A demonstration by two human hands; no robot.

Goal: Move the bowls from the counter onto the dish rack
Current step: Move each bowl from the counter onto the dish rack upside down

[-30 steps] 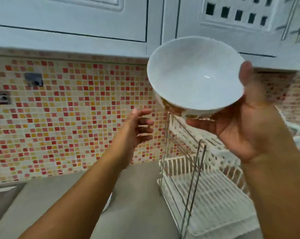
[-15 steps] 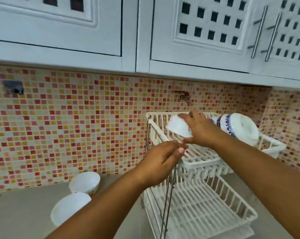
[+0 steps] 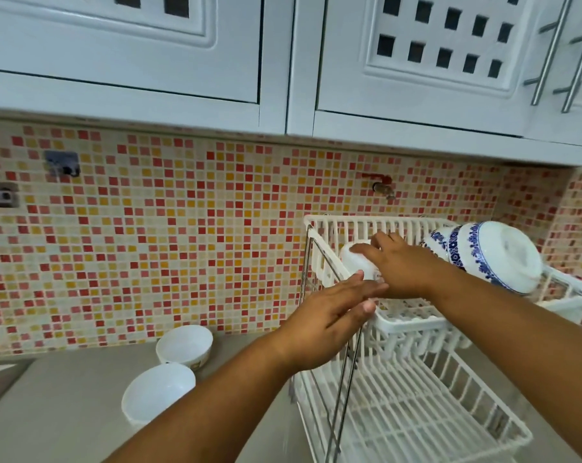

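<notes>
Mosaic-tiled kitchen wall behind a grey table (image 3: 65,396) and a white two-tier dish rack (image 3: 413,325).
Right hand (image 3: 399,265) clasps a white bowl (image 3: 358,260) on its side in the rack's upper tier; blue-patterned bowls (image 3: 490,255) lean just right of that grip. Left hand (image 3: 329,312) hovers just below, fingers loose, empty. Two white bowls (image 3: 182,345) sit on the table, lower left of both hands.

We see rack (image 3: 413,332) at right on surface (image 3: 65,406); two bowls (image 3: 184,346) left of it; more bowls (image 3: 496,255) in top tier.
</notes>
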